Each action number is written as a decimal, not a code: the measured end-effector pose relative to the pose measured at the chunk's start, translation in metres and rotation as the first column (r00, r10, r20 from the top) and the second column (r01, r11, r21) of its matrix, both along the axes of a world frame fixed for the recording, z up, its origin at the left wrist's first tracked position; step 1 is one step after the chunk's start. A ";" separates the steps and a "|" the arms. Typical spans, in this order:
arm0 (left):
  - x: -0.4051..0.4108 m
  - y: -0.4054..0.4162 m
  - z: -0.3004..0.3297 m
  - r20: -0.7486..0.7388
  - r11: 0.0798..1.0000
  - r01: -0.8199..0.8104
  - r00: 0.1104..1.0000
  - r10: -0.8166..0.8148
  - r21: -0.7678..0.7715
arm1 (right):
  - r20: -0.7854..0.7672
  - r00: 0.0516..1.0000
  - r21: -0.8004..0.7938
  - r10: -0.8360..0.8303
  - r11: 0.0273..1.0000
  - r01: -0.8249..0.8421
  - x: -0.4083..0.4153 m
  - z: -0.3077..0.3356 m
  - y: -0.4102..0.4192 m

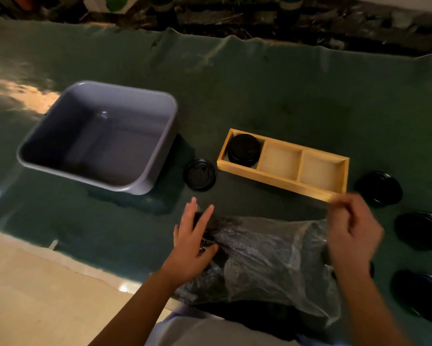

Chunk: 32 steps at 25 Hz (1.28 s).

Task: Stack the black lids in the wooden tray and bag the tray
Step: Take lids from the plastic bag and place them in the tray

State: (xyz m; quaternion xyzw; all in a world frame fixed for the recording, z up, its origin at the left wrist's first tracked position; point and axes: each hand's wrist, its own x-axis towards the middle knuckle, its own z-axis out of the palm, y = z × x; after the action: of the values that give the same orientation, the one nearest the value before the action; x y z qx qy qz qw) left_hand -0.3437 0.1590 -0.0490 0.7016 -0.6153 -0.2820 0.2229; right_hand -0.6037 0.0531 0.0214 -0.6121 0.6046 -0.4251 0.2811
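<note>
A wooden tray (279, 177) with three compartments lies on the green cloth. Its left compartment holds a stack of black lids (244, 149); the other two are bare. One black lid (199, 175) lies flat just left of the tray. More stacks of black lids sit at the right edge: one (379, 188) by the tray's end, one (422, 231) nearer, one (421, 294) nearest. A clear plastic bag (267, 260) lies crumpled in front of me. My left hand (193, 242) pinches the bag's left edge. My right hand (352, 228) is blurred above the bag's right edge, fingers curled.
An empty grey plastic tub (47, 143) stands to the left of the tray. The green cloth (259, 91) covers the table up to its near edge, with pale floor (35, 290) below at the lower left.
</note>
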 end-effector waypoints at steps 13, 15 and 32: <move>0.025 0.000 -0.001 -0.211 0.992 -0.124 0.969 0.126 0.022 | 0.341 0.902 0.865 0.266 0.287 -0.411 0.102 -0.055 0.015; 0.026 0.000 -0.002 -0.192 0.993 -0.119 0.974 0.120 0.017 | 0.245 0.927 0.877 0.285 0.344 -0.337 0.118 -0.059 0.018; 0.023 -0.001 -0.003 -0.146 0.988 -0.152 0.978 0.149 -0.004 | 0.116 0.970 0.762 0.214 0.607 -0.225 0.047 -0.090 0.040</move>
State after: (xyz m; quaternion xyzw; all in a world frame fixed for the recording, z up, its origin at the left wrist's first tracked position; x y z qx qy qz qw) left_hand -0.3210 0.1580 -0.0520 0.7221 -0.5447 -0.3100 0.2930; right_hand -0.5571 0.0932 -0.0682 -0.5000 0.6464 -0.0930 0.5688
